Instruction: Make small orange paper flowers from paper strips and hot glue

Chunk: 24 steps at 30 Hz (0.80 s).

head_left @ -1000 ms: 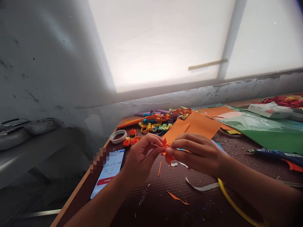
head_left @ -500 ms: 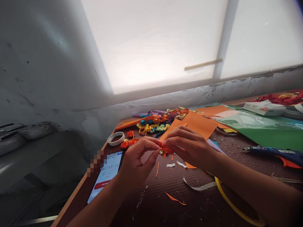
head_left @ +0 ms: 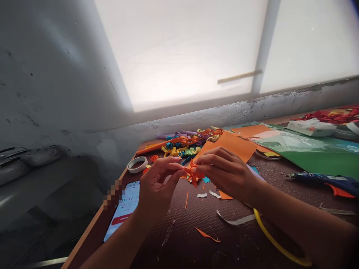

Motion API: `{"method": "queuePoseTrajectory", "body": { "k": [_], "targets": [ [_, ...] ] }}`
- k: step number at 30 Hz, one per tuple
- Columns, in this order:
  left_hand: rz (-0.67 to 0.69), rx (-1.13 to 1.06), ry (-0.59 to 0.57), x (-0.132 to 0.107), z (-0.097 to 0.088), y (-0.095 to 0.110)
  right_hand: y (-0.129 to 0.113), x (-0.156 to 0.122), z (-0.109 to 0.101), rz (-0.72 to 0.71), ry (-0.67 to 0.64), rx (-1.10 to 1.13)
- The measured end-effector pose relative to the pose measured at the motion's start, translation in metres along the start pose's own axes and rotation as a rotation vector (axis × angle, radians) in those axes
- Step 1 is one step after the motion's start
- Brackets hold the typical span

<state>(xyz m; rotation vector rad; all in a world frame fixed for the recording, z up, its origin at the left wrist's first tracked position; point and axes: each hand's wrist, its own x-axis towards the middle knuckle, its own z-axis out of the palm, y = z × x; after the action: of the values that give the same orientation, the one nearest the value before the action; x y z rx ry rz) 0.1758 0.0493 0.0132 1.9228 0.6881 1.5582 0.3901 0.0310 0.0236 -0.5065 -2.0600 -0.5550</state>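
A small orange paper flower (head_left: 193, 174) with cut, curled petals is held above the brown table (head_left: 202, 239). My right hand (head_left: 227, 172) pinches it from the right with thumb and fingertips. My left hand (head_left: 157, 186) pinches its left edge, fingers curled. Behind them lies an orange paper sheet (head_left: 232, 145). A pile of rolled paper flowers (head_left: 183, 144) in orange, yellow, blue and purple sits further back.
A phone (head_left: 125, 210) showing a timer lies at the table's left edge, with a tape roll (head_left: 137, 164) beyond it. A blue glue gun (head_left: 325, 181) and green sheets (head_left: 314, 151) lie at the right. Paper scraps (head_left: 224, 209) and a yellow cord (head_left: 277, 244) lie near me.
Both hands rose a little and shifted left while working the orange flower between the fingertips. My left fingers have moved along its edge.
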Motion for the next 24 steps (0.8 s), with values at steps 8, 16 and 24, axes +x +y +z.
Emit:
{"method": "queuePoseTrajectory", "body": {
  "k": [8,16,24],
  "targets": [
    [0.176,0.163,-0.168,0.001,-0.004,-0.008,0.000,0.000,-0.001,-0.045,0.050,-0.046],
    [0.308,0.206,0.078,-0.001,-0.005,-0.016,-0.004,-0.005,0.019,0.589,0.130,0.337],
    [0.214,0.066,0.029,-0.004,-0.001,-0.017,-0.005,-0.008,0.022,0.480,0.072,0.534]
  ]
}}
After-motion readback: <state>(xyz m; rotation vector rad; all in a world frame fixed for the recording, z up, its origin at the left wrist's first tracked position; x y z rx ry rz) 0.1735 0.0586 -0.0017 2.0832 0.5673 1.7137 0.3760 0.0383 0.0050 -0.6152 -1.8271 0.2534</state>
